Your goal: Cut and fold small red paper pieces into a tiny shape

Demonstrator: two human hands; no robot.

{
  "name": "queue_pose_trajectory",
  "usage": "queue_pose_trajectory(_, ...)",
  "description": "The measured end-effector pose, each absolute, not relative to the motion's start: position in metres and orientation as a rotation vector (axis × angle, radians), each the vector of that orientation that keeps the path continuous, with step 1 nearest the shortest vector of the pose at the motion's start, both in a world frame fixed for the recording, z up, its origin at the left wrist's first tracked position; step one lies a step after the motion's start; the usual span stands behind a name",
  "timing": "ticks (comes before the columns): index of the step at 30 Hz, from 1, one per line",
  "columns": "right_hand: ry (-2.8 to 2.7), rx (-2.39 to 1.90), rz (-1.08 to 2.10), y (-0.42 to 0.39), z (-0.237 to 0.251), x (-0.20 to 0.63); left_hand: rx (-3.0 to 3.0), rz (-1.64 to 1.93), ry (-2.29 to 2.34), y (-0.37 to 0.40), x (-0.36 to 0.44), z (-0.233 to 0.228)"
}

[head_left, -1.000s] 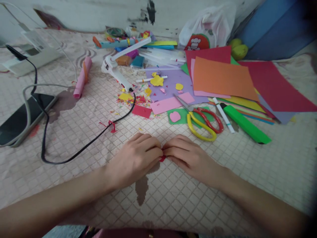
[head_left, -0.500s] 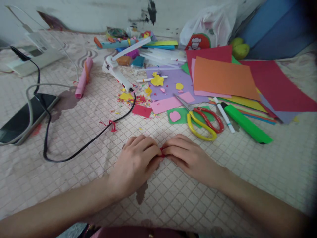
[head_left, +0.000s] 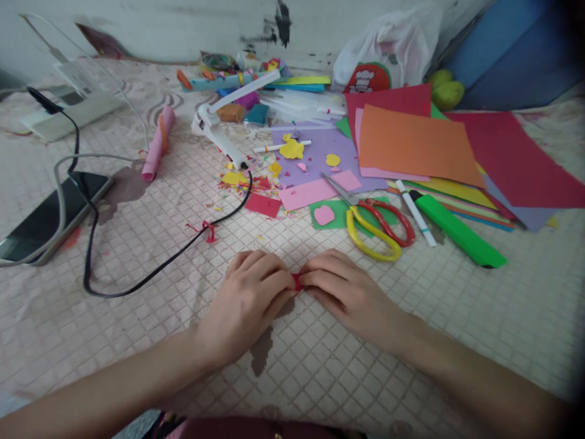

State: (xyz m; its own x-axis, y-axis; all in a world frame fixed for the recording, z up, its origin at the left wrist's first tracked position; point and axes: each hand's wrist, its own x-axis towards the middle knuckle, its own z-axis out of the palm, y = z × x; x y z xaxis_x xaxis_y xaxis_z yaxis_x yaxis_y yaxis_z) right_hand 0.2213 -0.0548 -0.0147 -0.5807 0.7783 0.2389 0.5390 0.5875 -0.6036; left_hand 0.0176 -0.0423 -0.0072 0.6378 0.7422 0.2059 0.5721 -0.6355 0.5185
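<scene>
**Both hands pinch a red scrap**

The left hand (head_left: 249, 296) and right hand (head_left: 345, 289) meet fingertip to fingertip, fingers pressed together, pinching a small red paper piece (head_left: 297, 282) between them on the quilted cloth (head_left: 457, 317). The piece sits just in front of the scissors (head_left: 372, 222), nearer the person.

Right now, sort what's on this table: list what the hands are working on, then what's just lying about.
In hand:
left hand
right hand
small red paper piece

Lying about:
scissors
green highlighter
orange paper sheet
phone
black cable
</scene>
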Motion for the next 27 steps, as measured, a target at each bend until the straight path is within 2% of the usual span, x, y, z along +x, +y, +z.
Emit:
queue_pose_trajectory(22,-2.492,-0.904,0.471,-0.057,-0.013,0.221,2.604,0.579,0.961,-0.035,0.005,-0.006)
queue_pose_trajectory(27,-2.383,-1.012,0.592,-0.051,-0.012,0.213,2.641,0.622,0.782,-0.024,-0.003,-0.008)
